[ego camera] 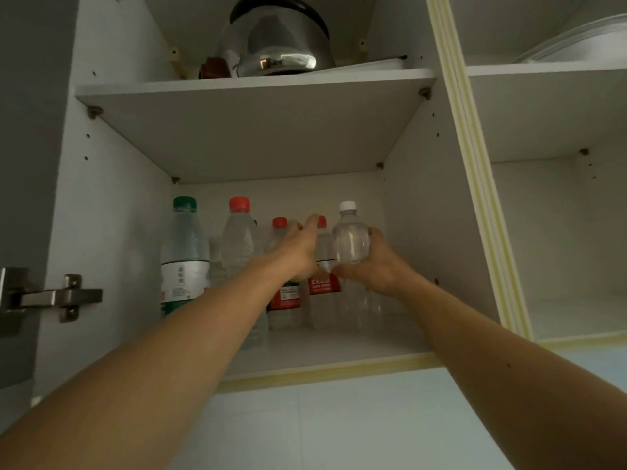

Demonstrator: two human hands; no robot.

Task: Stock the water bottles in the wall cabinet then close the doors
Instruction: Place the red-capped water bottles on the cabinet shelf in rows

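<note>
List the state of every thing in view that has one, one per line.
Cabinet door: open.
White-capped bottle: capped, held up by the right hand.
Left hand: fingers on a red-capped bottle.
Green-capped bottle: upright, capped.
Tall red-capped bottle: upright, capped.
Kettle: on the upper shelf.

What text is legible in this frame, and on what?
None can be quoted.
Green-cap bottle, white label: small print, too blurred.
Red-label bottle beside the right hand: white characters, too blurred.
Red-label bottle under the left hand: small lines, unreadable.
White-cap bottle, kettle: no text visible.
</note>
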